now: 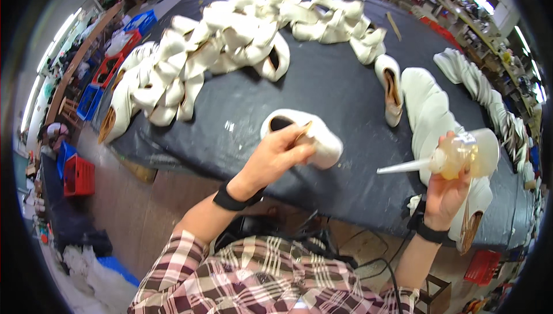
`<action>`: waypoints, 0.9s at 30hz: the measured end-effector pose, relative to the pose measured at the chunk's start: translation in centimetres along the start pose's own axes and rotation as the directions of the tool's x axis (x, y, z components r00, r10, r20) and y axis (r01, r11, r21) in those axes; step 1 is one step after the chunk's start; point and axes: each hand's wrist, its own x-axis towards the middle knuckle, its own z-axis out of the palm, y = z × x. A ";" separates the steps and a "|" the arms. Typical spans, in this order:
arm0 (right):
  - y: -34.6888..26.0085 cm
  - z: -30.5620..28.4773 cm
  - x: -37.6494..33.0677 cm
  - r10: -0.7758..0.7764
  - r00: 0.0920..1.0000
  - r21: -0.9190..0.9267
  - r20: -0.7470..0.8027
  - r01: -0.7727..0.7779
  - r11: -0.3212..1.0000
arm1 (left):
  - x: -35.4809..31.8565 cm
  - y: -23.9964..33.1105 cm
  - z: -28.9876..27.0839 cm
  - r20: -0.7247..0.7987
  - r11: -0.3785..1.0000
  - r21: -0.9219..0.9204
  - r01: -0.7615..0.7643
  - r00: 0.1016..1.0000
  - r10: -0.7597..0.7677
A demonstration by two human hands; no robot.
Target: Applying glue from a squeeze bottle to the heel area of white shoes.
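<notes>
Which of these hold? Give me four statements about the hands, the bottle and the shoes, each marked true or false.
1. The right hand holds a squeeze bottle with a long nozzle. True.
2. The left hand rests on a black boot. False: it grips a white shoe.
3. The nozzle points toward the left hand. True.
4. The table is bare apart from that shoe. False: a heap of white shoes lies behind.

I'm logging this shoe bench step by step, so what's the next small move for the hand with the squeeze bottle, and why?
Probably bring the right hand leftward so the squeeze bottle nozzle reaches the white shoe. The left hand grips that shoe on the dark table, and the nozzle already points toward it but stands apart.
</notes>
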 end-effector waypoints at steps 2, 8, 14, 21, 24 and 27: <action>1.4 -0.1 0.0 0.048 0.996 0.036 -0.080 -0.045 0.998 | 0.5 0.7 1.4 -0.001 0.999 0.026 -0.045 0.999 0.045; 2.8 0.0 1.0 0.090 0.993 0.062 -0.072 -0.085 0.994 | 0.1 -1.0 3.3 -0.009 0.988 -0.140 -0.072 0.997 0.071; 3.5 1.2 1.6 0.021 0.999 0.059 -0.029 -0.020 0.998 | -1.4 -0.4 5.9 -0.073 0.980 -0.198 -0.016 0.997 0.001; 3.5 1.6 1.6 0.074 0.996 0.112 0.044 -0.079 0.991 | -1.8 -0.3 6.9 -0.087 0.982 -0.190 -0.014 0.996 -0.003; 3.7 0.7 1.9 0.078 0.996 0.136 0.044 -0.084 0.987 | -1.8 -0.3 7.0 -0.100 0.982 -0.186 -0.011 0.995 -0.008; 4.0 0.7 1.8 0.070 0.997 0.095 0.023 -0.072 0.993 | -1.6 -0.3 7.1 -0.093 0.983 -0.184 -0.005 0.996 -0.012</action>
